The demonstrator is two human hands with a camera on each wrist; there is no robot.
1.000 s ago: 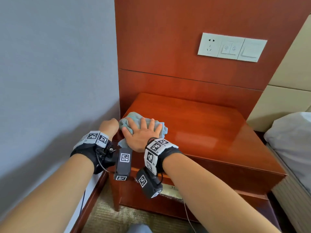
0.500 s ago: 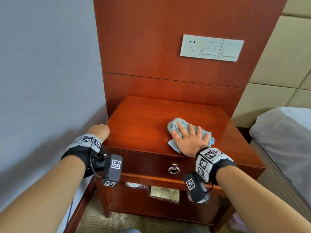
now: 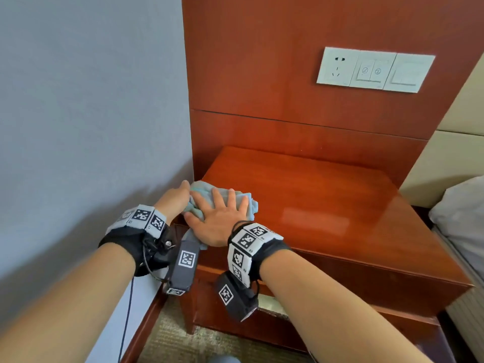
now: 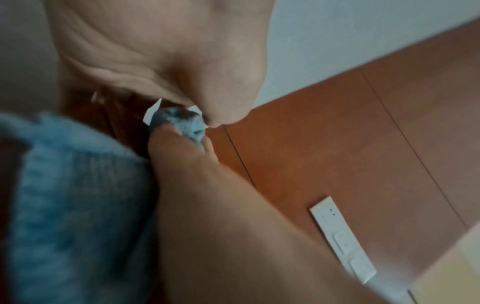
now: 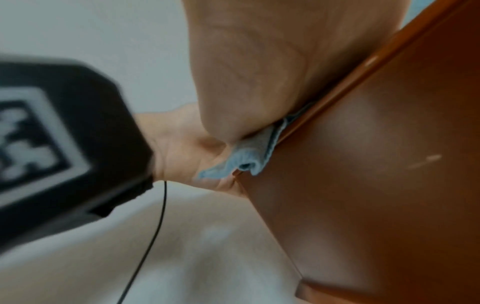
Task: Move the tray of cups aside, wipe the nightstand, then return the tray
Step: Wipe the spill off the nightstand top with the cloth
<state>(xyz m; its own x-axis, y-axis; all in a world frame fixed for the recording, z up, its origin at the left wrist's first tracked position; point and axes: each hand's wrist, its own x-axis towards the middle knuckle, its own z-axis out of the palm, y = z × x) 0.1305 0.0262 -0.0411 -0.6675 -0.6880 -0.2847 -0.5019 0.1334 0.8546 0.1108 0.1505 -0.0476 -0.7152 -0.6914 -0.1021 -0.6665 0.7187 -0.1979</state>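
The red-brown nightstand point(image 3: 327, 205) has a bare, glossy top. A light blue cloth point(image 3: 243, 203) lies bunched at its front left corner, and one end hangs over the front edge. My right hand point(image 3: 220, 218) presses flat on the cloth with straight, spread fingers. In the right wrist view the cloth point(image 5: 249, 158) is squeezed between that hand point(image 5: 259, 61) and the nightstand's edge point(image 5: 363, 164). My left hand point(image 3: 174, 199) sits against the corner, touching the cloth; its fingers are hidden. The left wrist view shows cloth point(image 4: 64, 195) below that palm point(image 4: 168, 61). No tray or cups are in view.
A grey wall point(image 3: 78, 127) runs close along the left. Behind stands a wood panel with a white socket and switch plate point(image 3: 374, 70). White bedding point(image 3: 461, 205) lies to the right. A lower shelf point(image 3: 272, 307) holds something pale. Carpet point(image 3: 183, 344) lies below.
My right hand has slid the cloth from the front middle-right of the top back to the front left corner. The left hand stayed at that corner.
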